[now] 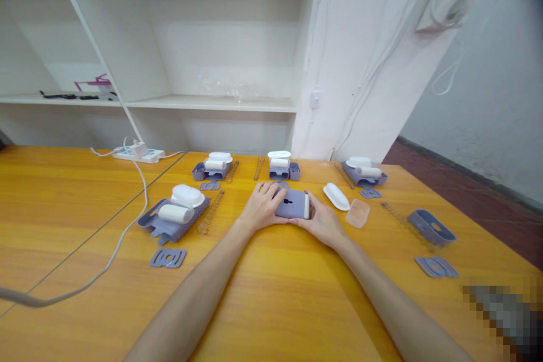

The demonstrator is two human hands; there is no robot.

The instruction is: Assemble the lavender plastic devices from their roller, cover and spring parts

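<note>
At the middle of the table, a grey-purple plastic housing (292, 204) with a dark slot and a white edge on its right lies between my two hands. My left hand (266, 203) grips its left end, fingers over the top. My right hand (321, 219) is closed round its right end, by the white edge. Just behind the housing is a flat grey slotted plate (281, 185), partly covered by my left hand. To the right of my right hand lie a white oval lid (336, 197) and a translucent peach-coloured tray (358, 213).
Grey housings with white parts stand at left (172, 219), back left (214, 167), back middle (280, 167) and back right (363, 172). Metal springs (211, 212) lie among them. At right are a grey frame (431, 227) and slotted plate (436, 267). A power strip (139, 153) trails a cable.
</note>
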